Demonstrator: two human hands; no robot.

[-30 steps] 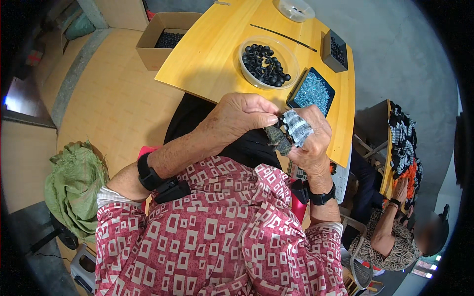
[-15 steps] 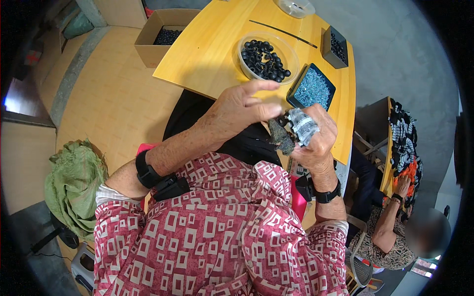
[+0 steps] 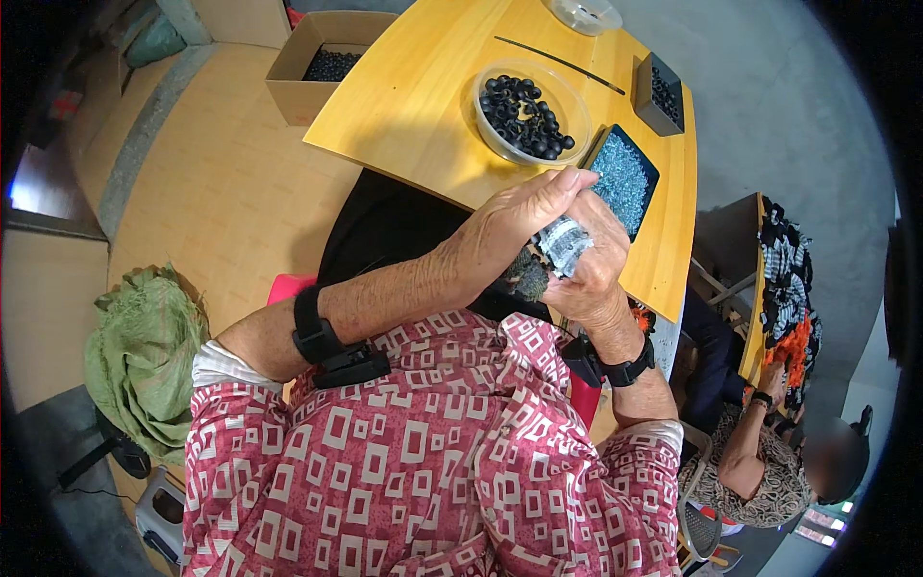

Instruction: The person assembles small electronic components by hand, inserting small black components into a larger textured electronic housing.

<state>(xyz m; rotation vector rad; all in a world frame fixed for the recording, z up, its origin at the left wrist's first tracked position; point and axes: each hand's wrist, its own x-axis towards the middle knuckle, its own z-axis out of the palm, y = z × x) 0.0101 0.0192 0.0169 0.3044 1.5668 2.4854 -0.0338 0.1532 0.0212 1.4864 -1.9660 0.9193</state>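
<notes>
My right hand (image 3: 601, 258) is closed round a bundle of fabric: a grey-and-white striped piece (image 3: 564, 244) stands out between thumb and fingers. Below it hangs a dark grey-green fuzzy piece (image 3: 526, 276). My left hand (image 3: 519, 219) reaches across from the left, its fingertips pressed together right against the fingers of my right hand. Whatever those fingertips hold, if anything, is too small or hidden. Just beyond both hands lie a black tray of pale blue beads (image 3: 622, 183) and a clear round bowl (image 3: 584, 103) with black, round, hollow-looking pieces in it.
On the yellow table (image 3: 404, 125) are a thin dark rod (image 3: 560, 64), a grey box of small black pieces (image 3: 660, 96) and another clear bowl (image 3: 586, 14). A cardboard box (image 3: 293, 101) stands beyond it, a green sack (image 3: 144, 361) at left. Another person's arm (image 3: 745, 447) is at right.
My left hand has moved right and closed its spread fingers against my right hand. The right hand with the fabric has shifted slightly left. The whole view has shifted a little.
</notes>
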